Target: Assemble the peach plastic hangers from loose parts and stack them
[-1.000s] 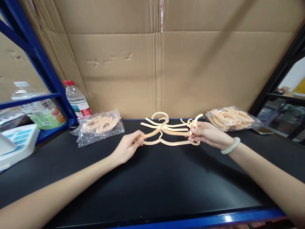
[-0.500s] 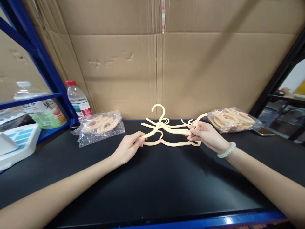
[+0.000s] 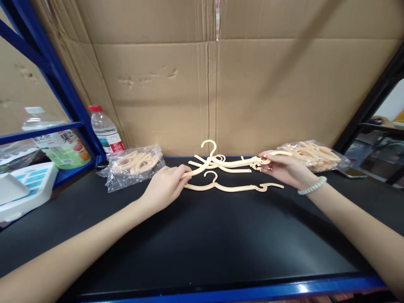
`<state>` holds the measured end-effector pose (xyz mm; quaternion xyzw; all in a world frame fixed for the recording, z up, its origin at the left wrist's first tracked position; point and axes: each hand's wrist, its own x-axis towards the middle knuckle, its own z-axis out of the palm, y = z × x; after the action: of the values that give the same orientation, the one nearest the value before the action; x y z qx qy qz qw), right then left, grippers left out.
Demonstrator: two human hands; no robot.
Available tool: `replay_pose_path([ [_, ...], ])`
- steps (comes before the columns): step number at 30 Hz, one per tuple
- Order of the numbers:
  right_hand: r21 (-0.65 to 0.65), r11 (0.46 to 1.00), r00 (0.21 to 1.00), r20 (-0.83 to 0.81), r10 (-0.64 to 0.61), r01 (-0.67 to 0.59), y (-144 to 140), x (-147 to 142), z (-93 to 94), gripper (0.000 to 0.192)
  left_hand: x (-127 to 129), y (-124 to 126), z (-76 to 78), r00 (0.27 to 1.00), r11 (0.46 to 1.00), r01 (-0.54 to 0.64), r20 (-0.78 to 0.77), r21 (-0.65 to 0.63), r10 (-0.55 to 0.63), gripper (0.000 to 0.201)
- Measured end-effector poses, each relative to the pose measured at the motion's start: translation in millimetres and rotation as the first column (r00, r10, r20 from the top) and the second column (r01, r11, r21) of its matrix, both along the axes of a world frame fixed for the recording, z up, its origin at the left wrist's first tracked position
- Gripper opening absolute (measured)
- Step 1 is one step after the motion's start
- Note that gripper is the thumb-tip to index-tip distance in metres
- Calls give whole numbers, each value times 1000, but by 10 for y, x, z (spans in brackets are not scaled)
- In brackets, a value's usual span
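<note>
A cream plastic folding clothes hanger point(image 3: 232, 163) is held up at its two ends, its hook pointing upward. My left hand point(image 3: 166, 186) is closed on the tip of its left arm. Around the end of its right arm, by a small curved end piece, the fingers of my right hand point(image 3: 285, 169) are pinched. In front of it, a second cream hanger point(image 3: 235, 189) lies unfolded on the black tabletop point(image 3: 217, 240). More cream hanger parts lie just behind the held one, partly covered by it.
Clear plastic bags of folded hangers lie at the left point(image 3: 135, 163) and right point(image 3: 315, 153). A red-capped bottle point(image 3: 105, 132) stands behind the left bag. Blue shelving point(image 3: 67, 92) with a green-labelled bottle point(image 3: 67, 147) is at far left. A cardboard wall point(image 3: 158, 97) closes the back.
My right hand has moved right and slightly up with the hanger's right end, whose arm now lies straighter. The front hanger's right end piece has come into view. My left hand shifted slightly left.
</note>
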<state>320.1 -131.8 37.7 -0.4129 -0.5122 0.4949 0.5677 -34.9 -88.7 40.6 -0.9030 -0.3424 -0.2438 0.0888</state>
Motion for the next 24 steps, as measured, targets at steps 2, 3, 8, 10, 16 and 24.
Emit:
replay_pose_path([
  [2, 15, 1000, 999, 48, -18, 17, 10, 78, 0, 17, -28, 16, 17, 998, 1000, -30, -49, -3, 30, 22],
  [3, 16, 1000, 994, 104, -24, 22, 10, 113, 0, 18, -43, 27, 19, 996, 999, -48, -74, -5, 47, 22],
  [8, -46, 995, 832, 547, 95, -84, -1, 248, 46, 26, -96, 62, 12, 979, 996, -76, -187, 54, 85, 21],
  [10, -56, 992, 735, 666, 124, -117, -12, 278, 92, 27, -99, 50, 22, 973, 997, -55, -223, 56, 66, 20],
  [16, -126, 975, 503, 840, 204, -184, -65, 271, 199, 27, -89, -27, 50, 945, 1000, -5, -328, -17, -1, 16],
  [24, -184, 967, 466, 850, 245, -174, -42, 227, 107, 20, -98, -4, -24, 934, 996, 81, -346, -35, -88, 18],
])
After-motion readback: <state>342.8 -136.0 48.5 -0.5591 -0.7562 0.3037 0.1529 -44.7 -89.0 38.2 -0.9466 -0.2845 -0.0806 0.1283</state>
